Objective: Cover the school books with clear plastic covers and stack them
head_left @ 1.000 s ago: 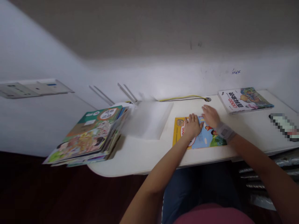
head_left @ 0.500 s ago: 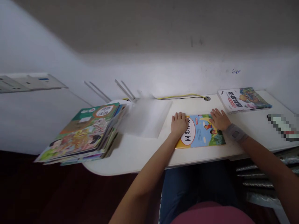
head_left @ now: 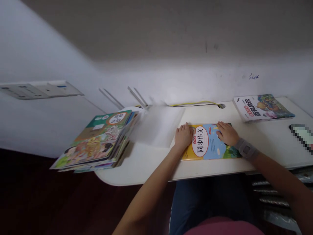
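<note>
Left hand (head_left: 183,137) and right hand (head_left: 227,133) rest flat, fingers relaxed and grasping nothing, on a yellow-and-blue paperback book (head_left: 207,142) near the white desk's (head_left: 146,166) front edge; a thick stack of picture books (head_left: 97,140) sits at the left corner.

A glossy paper workbook (head_left: 207,142) lies on a smooth, matt white desk (head_left: 146,164).

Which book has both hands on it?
The blue-and-yellow book with the white oval title, lying flat under the left hand and right hand. The stack and the lone book are untouched.
</note>
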Motion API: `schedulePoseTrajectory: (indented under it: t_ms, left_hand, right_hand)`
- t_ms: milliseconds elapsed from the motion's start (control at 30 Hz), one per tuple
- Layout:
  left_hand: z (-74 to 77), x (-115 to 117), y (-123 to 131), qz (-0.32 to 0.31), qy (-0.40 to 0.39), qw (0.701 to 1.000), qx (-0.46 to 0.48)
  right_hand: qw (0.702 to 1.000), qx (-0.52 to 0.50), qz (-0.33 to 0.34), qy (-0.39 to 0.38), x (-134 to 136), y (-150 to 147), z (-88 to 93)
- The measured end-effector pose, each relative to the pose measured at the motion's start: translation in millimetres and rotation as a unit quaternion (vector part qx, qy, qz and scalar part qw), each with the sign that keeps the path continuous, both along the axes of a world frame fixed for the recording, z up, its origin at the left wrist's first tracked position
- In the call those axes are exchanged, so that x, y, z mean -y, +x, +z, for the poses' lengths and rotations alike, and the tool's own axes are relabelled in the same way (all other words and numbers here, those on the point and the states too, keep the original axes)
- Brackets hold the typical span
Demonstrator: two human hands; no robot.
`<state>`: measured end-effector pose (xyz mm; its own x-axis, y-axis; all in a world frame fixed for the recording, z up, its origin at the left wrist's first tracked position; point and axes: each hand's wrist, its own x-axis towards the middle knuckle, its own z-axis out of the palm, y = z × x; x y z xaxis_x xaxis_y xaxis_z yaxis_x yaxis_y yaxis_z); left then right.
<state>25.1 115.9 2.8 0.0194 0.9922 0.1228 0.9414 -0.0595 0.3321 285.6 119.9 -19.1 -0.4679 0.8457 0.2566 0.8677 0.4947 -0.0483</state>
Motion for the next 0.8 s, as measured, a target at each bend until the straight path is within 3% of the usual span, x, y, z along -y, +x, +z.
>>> schedulePoseTrajectory:
  t_ms: [267, 367, 500, 667, 800]
  left_hand:
    - [13.5, -13, -13, 0.042, -0.023, 0.972, 0.231]
    - [18.8, -27, -15, 0.023, -0.042, 0.94, 0.338]
    - [25.9, -45, -15, -0.046, -0.14, 0.875, 0.461]
    - [30.9, -53, -21, -0.072, -0.205, 0.813, 0.54]
    - [30.4, -50, -25, -0.06, -0.198, 0.811, 0.547]
  right_hand:
    - [1.0, -0.023, 0.002, 0.004, 1, -3, 1.7]
    - [0.999, -0.035, 0.003, 0.004, -1, -1, 2.2]
    - [0.998, -0.063, -0.002, 0.007, -6, 0, 4.8]
    - [0.995, -0.098, 0.015, 0.004, -17, 6, 16.1]
    - [0.991, -0.128, 0.038, -0.016, -24, 24, 30.4]
